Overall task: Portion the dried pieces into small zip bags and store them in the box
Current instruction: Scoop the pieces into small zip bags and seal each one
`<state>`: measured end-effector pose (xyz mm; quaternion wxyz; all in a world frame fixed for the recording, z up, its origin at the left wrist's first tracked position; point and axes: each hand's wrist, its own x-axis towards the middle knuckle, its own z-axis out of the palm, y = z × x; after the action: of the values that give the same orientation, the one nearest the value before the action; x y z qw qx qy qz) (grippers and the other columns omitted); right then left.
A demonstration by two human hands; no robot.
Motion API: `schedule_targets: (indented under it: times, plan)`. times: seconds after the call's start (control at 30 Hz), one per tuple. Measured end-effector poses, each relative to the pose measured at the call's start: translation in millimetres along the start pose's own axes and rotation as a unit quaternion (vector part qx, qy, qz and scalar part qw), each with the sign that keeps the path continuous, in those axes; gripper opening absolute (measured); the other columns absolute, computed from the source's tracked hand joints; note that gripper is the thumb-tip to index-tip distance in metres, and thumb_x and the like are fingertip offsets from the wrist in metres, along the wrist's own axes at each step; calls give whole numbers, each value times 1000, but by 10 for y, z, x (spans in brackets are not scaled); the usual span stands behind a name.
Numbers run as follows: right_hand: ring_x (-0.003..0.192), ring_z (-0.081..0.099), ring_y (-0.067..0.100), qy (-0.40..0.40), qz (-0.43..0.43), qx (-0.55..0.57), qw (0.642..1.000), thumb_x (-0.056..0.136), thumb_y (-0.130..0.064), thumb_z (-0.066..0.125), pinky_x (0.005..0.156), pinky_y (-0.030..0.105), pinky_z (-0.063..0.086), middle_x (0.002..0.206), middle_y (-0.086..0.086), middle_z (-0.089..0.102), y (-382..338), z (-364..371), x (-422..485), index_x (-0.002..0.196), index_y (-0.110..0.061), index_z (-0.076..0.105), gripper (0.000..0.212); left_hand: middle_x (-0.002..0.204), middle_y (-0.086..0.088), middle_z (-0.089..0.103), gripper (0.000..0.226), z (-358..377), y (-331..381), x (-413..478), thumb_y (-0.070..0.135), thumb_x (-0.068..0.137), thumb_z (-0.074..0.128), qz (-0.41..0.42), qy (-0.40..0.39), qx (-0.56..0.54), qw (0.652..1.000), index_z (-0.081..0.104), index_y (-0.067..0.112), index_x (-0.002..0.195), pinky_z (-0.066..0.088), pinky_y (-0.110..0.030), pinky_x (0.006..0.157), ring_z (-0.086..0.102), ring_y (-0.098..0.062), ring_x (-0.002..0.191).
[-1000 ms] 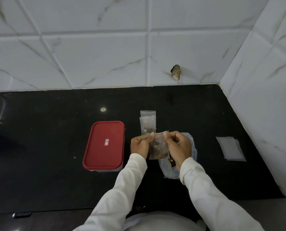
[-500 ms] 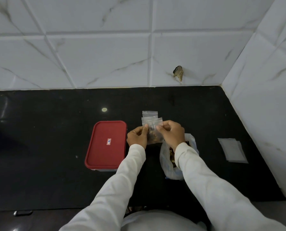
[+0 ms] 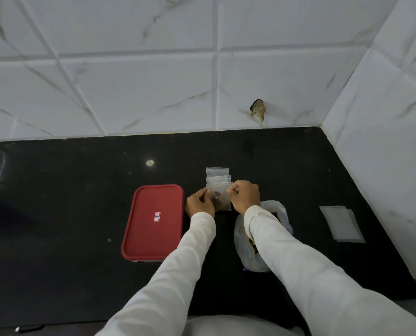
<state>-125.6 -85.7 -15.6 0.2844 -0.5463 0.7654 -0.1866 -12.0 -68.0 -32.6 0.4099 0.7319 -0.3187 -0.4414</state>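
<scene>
A small clear zip bag (image 3: 222, 201) with dark dried pieces in it is held between both hands just above the black counter. My left hand (image 3: 200, 202) pinches its left side and my right hand (image 3: 245, 195) pinches its upper right corner. Directly behind it lie other small zip bags (image 3: 217, 175), overlapping one another. The box (image 3: 153, 221) with its red lid shut stands left of my left hand. A larger thin plastic bag (image 3: 244, 248) holding dried pieces lies under my right forearm, partly hidden by the sleeve.
A stack of empty flat zip bags (image 3: 341, 224) lies at the right, near the side wall. White tiled walls close the back and right of the counter. A chipped hole (image 3: 258, 109) marks the back wall. The counter's front edge runs just below my forearms.
Both hands carried the filled small bag away from me, from above the large plastic bag to the laid-down small bags, and lowered it toward the counter.
</scene>
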Motion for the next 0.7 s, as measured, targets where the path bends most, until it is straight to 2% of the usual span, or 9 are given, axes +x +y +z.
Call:
schedule_targets:
  times: [0.13, 0.23, 0.37, 0.47, 0.53, 0.63, 0.7]
  plan:
    - [89, 62, 18, -4, -3, -6, 1000, 94, -21, 61, 81, 30, 52, 94, 5, 66, -5, 9, 56, 95, -13, 66, 9, 113, -5, 72, 21, 9, 18, 67, 8, 97, 60, -9, -7, 11, 1000, 73, 10, 114, 48, -25, 85, 65, -16, 100]
    - [93, 63, 19, -14, -15, -20, 1000, 94, -17, 61, 82, 30, 52, 98, 5, 67, 0, -4, 80, 99, -12, 68, 10, 114, -4, 72, 22, 8, 8, 69, 10, 97, 60, -22, -20, 16, 999, 71, 11, 117, 48, -25, 86, 66, -20, 108]
    - [93, 66, 21, -14, -30, -19, 999, 93, -13, 61, 84, 33, 55, 96, 6, 70, 61, -53, 96, 95, -11, 71, 10, 125, -8, 68, 37, 20, 3, -15, 7, 97, 59, -7, -18, 26, 999, 60, 9, 134, 46, -24, 90, 64, -24, 116]
    - [91, 68, 15, -4, -23, 44, 999, 91, -14, 65, 87, 34, 56, 98, 4, 70, 148, -150, 67, 102, -14, 68, 11, 138, -11, 60, 54, 25, 30, -129, 8, 96, 62, -6, -13, 30, 999, 46, 13, 147, 48, -35, 104, 58, -26, 126]
    - [87, 69, 8, 8, -20, 93, 995, 90, -14, 66, 84, 26, 55, 98, 0, 70, 211, -286, -13, 106, -16, 66, 16, 146, -9, 53, 58, 36, 87, -241, 11, 96, 63, 11, -9, 48, 999, 42, 14, 150, 42, -41, 112, 49, -27, 136]
    - [81, 69, 1, 24, -19, 177, 984, 90, -13, 66, 80, 20, 56, 95, -6, 70, 334, -560, -227, 107, -17, 67, 18, 149, -4, 49, 52, 110, 246, -466, 12, 96, 61, 69, 18, 41, 997, 47, 16, 145, 39, -40, 115, 45, -22, 139]
    - [79, 70, -1, 47, -15, 228, 972, 90, -13, 67, 76, 18, 56, 92, -9, 70, 450, -751, -394, 105, -20, 68, 16, 139, 2, 55, 41, 227, 384, -655, 12, 96, 62, 110, 9, 13, 994, 57, 19, 136, 45, -30, 106, 52, -13, 128]
